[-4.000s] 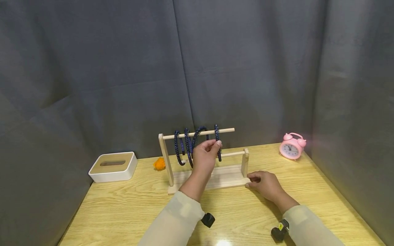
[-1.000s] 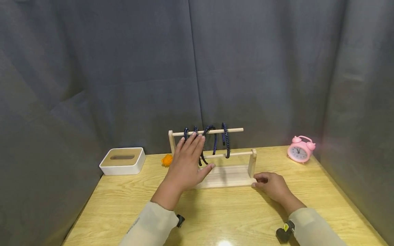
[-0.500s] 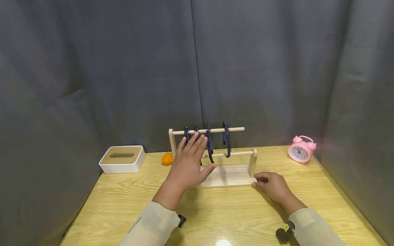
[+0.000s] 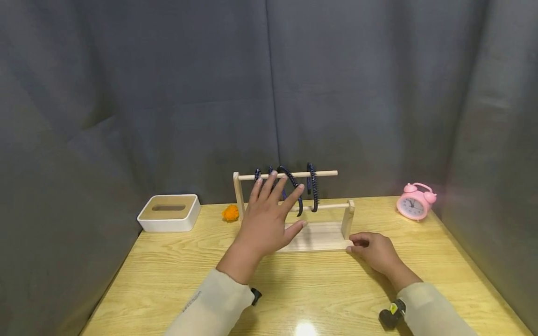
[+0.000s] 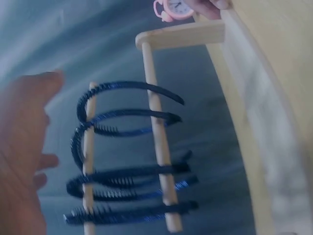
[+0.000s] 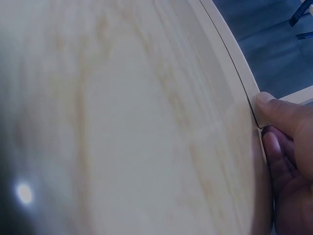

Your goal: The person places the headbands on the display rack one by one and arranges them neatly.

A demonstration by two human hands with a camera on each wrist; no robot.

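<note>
A pale wooden rack (image 4: 321, 236) with two horizontal rods stands on the table. Several dark blue, toothed headbands (image 4: 315, 198) hang over its upper rod, the rightmost apart from the others. One headband (image 4: 293, 178) slants beside my left hand (image 4: 265, 227). That hand is raised before the rack's left half, fingers spread, and hides part of the headbands. In the left wrist view, a gap shows between the hand (image 5: 22, 147) and the headbands (image 5: 122, 129). At the base's right end, my right hand (image 4: 375, 252) pinches the corner; its thumb lies on the edge in the right wrist view.
A white tissue box (image 4: 168, 225) with a wooden top stands at the left. An orange pompom-like ball (image 4: 230, 213) lies by the rack's left post. The pink alarm clock (image 4: 414, 203) is at the back right. Grey curtains (image 4: 168, 93) border the table (image 4: 319, 289).
Earlier my left hand pinched the rightmost headband; it has since let go, moved left and spread its fingers. The headband beside it has turned on the rod. My right hand stays at the base.
</note>
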